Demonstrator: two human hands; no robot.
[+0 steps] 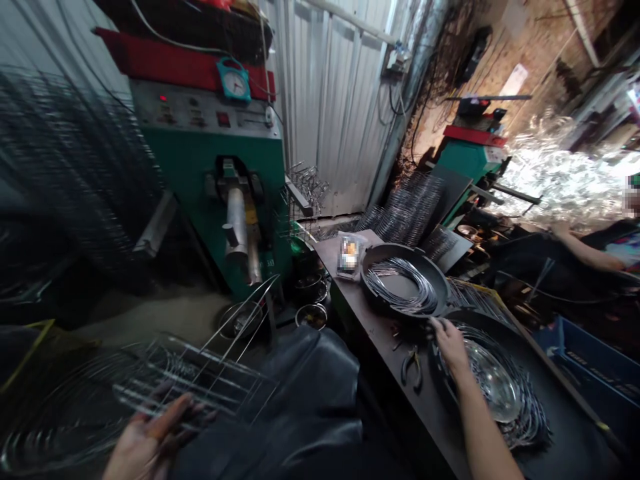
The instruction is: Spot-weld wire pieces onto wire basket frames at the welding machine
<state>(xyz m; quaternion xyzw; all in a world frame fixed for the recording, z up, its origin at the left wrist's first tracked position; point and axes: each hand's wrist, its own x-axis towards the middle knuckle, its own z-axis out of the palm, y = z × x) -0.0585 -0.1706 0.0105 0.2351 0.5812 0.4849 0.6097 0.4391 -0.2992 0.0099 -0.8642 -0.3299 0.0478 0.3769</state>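
While the left hand (150, 443) spreads its fingers wide at the bottom edge of the view, a welded wire frame (200, 380) lies across them and reaches up and to the right; how firmly they grip it cannot be told. The right hand (450, 343) is bunched narrow on the rim of a round black pan (480, 333) near the right edge of a dark metal workbench (360, 313), just beside the wire rings (500, 393) stacked inside the pan; whether it pinches a ring is unclear. Close to that hand, a pair of pliers (413, 370) lies near the bench's left edge. Further along, toward the far end, a second black pan (380, 293) holds a coil of wire (403, 287), and a clear plastic packet (349, 257) sits at the far corner. Metal bowls (311, 315) stand on the floor left of the bench, below a green press machine (215, 147) with a round gauge (233, 81) on top. A blurred stack of wire frames (75, 173) rises at the left. On the right, a co-worker's bare forearm (585, 247) reaches over dark clutter above a blue crate (585, 360). Beyond stand a second green machine (470, 150) and a shining heap of wire (555, 180).
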